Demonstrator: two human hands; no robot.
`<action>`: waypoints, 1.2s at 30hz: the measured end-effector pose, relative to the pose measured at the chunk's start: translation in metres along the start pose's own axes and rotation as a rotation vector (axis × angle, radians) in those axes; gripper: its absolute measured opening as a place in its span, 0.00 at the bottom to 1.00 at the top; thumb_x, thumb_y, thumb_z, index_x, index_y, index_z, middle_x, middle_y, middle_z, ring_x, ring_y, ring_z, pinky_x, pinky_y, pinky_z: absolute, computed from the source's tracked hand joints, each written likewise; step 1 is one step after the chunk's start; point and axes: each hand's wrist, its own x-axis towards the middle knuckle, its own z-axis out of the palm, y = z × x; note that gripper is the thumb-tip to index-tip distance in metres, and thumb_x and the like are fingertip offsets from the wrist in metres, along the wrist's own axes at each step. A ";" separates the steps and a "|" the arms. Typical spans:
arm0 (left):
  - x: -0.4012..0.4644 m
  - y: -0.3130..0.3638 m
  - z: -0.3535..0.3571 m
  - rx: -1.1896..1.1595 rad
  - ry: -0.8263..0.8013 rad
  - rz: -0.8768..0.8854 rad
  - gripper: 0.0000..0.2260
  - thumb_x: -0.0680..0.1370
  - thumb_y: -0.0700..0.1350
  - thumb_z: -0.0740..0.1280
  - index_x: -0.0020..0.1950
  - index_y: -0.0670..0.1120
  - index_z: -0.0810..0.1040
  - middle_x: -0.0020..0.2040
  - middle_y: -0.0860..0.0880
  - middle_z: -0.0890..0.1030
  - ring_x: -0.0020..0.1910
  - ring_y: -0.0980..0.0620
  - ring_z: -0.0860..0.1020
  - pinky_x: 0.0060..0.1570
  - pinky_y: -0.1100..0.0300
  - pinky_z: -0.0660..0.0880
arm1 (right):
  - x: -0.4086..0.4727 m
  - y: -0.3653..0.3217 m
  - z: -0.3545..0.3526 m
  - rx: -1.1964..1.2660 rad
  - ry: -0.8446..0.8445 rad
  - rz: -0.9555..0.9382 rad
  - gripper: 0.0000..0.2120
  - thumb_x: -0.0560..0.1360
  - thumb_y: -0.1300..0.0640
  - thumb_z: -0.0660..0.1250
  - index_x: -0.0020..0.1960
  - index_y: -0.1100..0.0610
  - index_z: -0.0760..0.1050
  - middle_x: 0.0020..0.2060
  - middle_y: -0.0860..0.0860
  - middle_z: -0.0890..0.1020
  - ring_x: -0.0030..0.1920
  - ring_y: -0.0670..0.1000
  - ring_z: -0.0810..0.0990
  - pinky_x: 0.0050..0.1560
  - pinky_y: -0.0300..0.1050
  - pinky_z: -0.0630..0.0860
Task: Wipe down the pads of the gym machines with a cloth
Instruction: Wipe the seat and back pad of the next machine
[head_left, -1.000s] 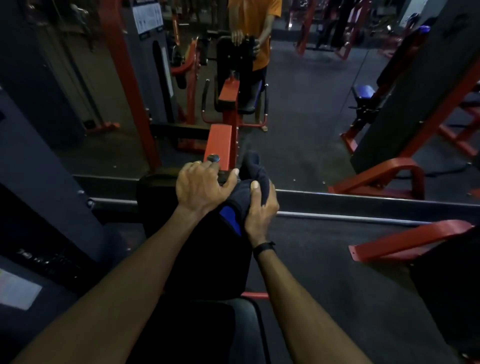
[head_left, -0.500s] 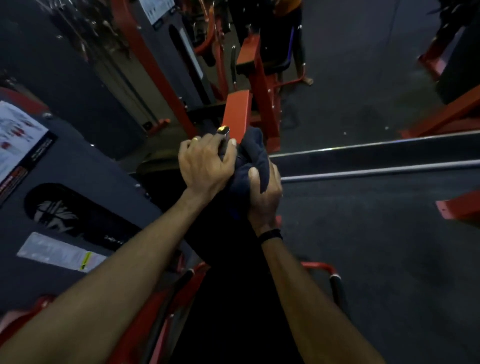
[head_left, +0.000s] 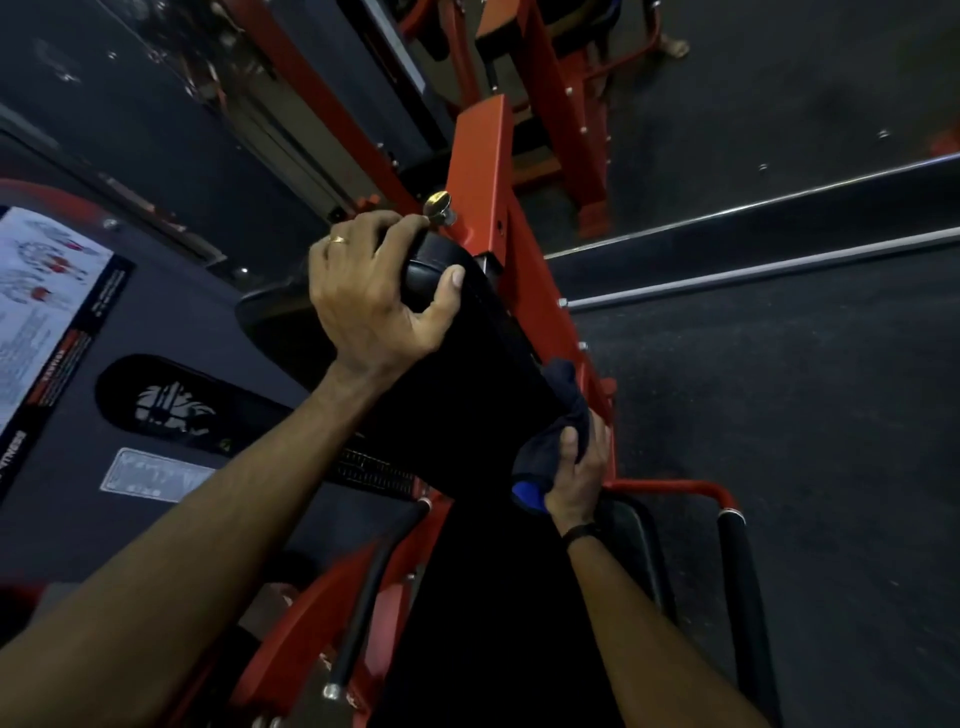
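Left hand (head_left: 371, 296) high, fingers (head_left: 451, 291) curled in grip; right hand (head_left: 576, 470) lower, fingers pinching.

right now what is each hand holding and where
The left hand grips the top end of the black pad. The right hand holds a bunched dark cloth against the pad's right edge.

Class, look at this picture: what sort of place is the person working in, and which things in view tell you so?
Most likely a gym. A black back pad is mounted on a red steel machine frame, a muscle-diagram instruction placard is fixed to the side shroud, and the floor is dark rubber flooring.
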 end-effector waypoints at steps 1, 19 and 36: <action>0.000 0.000 0.000 0.000 0.008 -0.004 0.26 0.80 0.63 0.57 0.53 0.43 0.83 0.49 0.44 0.82 0.46 0.45 0.79 0.45 0.50 0.72 | -0.003 0.008 -0.004 0.000 -0.002 0.027 0.39 0.81 0.32 0.50 0.67 0.66 0.74 0.61 0.61 0.77 0.63 0.59 0.75 0.65 0.48 0.68; -0.002 -0.001 0.001 0.027 0.015 0.005 0.24 0.79 0.61 0.57 0.52 0.43 0.83 0.47 0.45 0.82 0.44 0.45 0.78 0.42 0.51 0.71 | 0.014 -0.013 0.001 0.003 -0.043 0.415 0.30 0.78 0.40 0.58 0.62 0.65 0.78 0.58 0.64 0.80 0.60 0.61 0.77 0.63 0.52 0.70; 0.017 0.003 -0.023 -0.323 -0.310 -0.095 0.30 0.78 0.68 0.53 0.60 0.46 0.79 0.56 0.49 0.80 0.53 0.46 0.77 0.52 0.49 0.68 | 0.053 -0.218 0.036 0.044 0.028 -0.193 0.20 0.76 0.43 0.56 0.59 0.51 0.79 0.56 0.48 0.83 0.57 0.50 0.80 0.62 0.54 0.75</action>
